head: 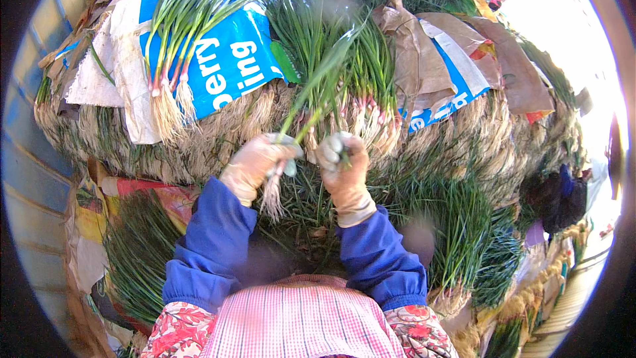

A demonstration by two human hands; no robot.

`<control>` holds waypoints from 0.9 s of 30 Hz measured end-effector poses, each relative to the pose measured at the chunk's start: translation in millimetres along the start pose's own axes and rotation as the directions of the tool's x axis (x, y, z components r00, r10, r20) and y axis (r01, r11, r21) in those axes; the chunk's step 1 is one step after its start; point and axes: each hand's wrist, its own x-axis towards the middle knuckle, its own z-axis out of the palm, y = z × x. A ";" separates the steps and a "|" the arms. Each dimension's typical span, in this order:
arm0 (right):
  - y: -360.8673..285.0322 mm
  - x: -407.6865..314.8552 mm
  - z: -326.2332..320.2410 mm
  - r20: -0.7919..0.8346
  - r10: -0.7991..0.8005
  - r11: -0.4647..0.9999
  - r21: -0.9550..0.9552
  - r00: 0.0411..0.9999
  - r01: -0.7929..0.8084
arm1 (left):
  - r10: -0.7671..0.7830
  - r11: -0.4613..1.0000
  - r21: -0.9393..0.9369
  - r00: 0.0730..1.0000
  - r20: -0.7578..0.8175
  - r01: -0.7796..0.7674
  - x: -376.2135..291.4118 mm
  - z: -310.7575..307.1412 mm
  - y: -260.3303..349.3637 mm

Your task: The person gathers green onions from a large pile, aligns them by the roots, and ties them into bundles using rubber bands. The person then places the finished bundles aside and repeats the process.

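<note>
My left hand (248, 164), in a pale, soiled glove, grips a spring onion (272, 196) near its base. The onion's roots hang below the fingers, and its green leaves slant up and to the right. Beside it, my right hand (346, 174), also gloved, is curled with a bit of green leaf (345, 160) showing between the fingers. Just beyond both hands lies a bunch of spring onions (370, 69), roots towards me. A smaller bunch (179, 49) rests to the left on a blue and white plastic sheet (233, 69) bearing writing.
A long heap of rooted onions (223, 144) spans the space ahead, partly under brown sacking (417, 54). Loose green leaves (303, 194) lie below my hands. More bunches stand at left (139, 253) and right (457, 233). A ribbed wall (35, 159) runs along the left.
</note>
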 end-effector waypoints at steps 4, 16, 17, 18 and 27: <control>14.7 -25.1 -81.5 0.561 0.203 0.440 -0.784 0.802 0.438 | 0.292 0.881 -0.390 0.957 0.005 -0.267 -14.6 -25.9 22.5; 15.3 42.8 -17.0 0.064 -0.227 -0.461 -0.886 0.972 -0.050 | 0.235 0.959 -0.089 0.929 -0.287 -0.270 9.6 -11.2 -2.2; 12.2 33.6 -7.5 0.108 -0.283 -0.398 -0.917 0.953 -0.014 | 0.238 0.956 -0.099 0.926 -0.292 -0.276 15.3 -7.6 -6.6; 11.6 22.5 -0.6 0.132 -0.253 -0.412 -0.911 0.958 0.016 | 0.215 0.946 -0.174 0.932 -0.291 -0.273 23.7 1.4 -10.7; 10.6 31.0 -6.2 -0.118 0.329 0.604 -0.736 0.937 -0.305 | 0.154 0.985 -0.066 0.985 -0.075 -0.160 7.9 13.6 4.1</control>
